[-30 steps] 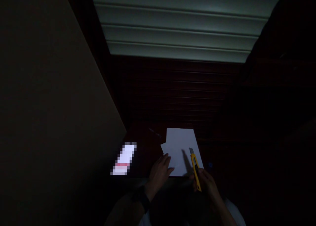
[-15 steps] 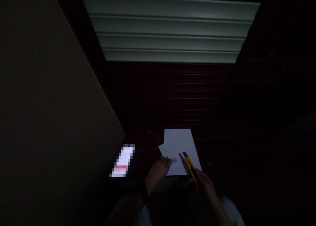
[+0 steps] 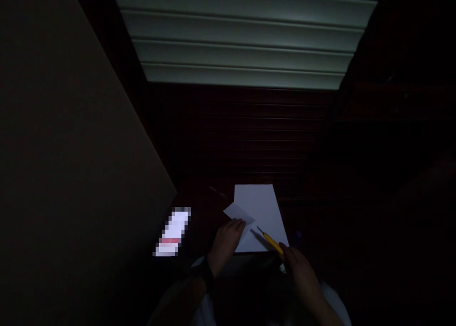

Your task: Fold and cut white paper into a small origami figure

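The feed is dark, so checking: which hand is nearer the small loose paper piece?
Left. The left hand rests its fingertips on the small paper piece; the right hand is off to its right, gripping the yellow knife.

pixelated patch (image 3: 171,232): unreadable | yellow knife (image 3: 270,241): rear hidden inside right hand (image 3: 301,274)

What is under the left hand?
The left hand presses on a small white paper piece overlapping a bigger white paper sheet. The part beneath the palm is hidden.
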### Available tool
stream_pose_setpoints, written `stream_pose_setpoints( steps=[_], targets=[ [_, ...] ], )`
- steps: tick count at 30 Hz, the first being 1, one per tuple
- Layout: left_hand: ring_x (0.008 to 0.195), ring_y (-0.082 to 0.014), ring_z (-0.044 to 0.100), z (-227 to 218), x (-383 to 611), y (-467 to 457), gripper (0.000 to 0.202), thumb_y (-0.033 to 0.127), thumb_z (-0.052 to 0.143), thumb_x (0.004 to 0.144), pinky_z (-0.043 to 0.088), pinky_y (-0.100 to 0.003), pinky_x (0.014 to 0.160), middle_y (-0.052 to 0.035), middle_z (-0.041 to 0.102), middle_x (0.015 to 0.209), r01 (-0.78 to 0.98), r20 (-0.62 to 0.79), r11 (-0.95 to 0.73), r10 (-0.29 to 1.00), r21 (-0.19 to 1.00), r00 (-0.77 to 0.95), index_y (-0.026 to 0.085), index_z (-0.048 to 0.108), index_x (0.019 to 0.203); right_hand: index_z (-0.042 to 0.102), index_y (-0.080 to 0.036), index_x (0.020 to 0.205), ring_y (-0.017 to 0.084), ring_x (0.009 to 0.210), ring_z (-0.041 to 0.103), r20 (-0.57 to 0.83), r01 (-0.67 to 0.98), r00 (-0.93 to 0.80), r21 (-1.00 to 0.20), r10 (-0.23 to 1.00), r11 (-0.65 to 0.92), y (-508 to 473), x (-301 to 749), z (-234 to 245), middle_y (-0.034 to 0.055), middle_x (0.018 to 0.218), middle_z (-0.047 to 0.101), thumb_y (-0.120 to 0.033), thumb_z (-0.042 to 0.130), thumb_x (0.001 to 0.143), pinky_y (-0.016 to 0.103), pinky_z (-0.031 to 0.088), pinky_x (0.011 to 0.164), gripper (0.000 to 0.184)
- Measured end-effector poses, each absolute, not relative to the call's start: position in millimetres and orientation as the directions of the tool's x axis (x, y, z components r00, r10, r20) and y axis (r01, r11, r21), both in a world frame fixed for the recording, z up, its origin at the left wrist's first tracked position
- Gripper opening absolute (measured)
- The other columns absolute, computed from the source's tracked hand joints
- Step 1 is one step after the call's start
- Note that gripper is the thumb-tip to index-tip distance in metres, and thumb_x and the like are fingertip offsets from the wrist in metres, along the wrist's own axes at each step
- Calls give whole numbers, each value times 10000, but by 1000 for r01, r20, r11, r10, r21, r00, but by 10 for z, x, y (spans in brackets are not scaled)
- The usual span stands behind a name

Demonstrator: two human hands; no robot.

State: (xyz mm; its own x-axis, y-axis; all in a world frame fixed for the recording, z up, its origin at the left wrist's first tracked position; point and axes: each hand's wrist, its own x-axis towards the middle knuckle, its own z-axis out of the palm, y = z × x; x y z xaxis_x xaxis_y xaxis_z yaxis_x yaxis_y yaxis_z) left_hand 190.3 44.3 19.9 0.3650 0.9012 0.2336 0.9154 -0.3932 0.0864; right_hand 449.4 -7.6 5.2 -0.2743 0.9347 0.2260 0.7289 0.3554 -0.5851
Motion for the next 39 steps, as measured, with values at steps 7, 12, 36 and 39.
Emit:
stream_pose_setpoints(
  steps=[7,12,36,39],
  targets=[
    [1155,-195,468,86,1951,442,290,137,395,870,412,-362,942,-74,556,1206,917,339,-355,898,184,280,204,522,1123,442,-182,1219,194,947,578,71,397,-66,-913,995,91,44,4568,124,96,1095,594,-413,322,892,276,464,807,418],
    [1201,-199,418,22,1986,450,272,112,371,873,384,-382,980,-85,536,1219,911,393,-332,893,246,219,180,510,1098,432,-179,1237,225,1069,523,99,416,-141,-897,985,150,153,4526,73,116,1178,554,-407,348,884,334,398,910,429],
    [1285,-238,279,-193,1904,250,316,50,418,831,297,-470,1030,-97,449,1305,902,381,-329,900,278,211,184,498,1106,590,-135,853,250,717,637,-147,714,152,-668,977,-212,532,4240,198,141,767,660,-400,425,786,255,404,547,319],
    [1282,-239,285,-178,1910,213,323,49,421,831,293,-471,1031,-94,453,1302,889,383,-347,897,299,221,190,498,1110,602,-135,825,257,700,640,-172,723,162,-649,972,-235,569,4198,223,146,748,662,-443,409,789,258,396,530,365]
  ],
)
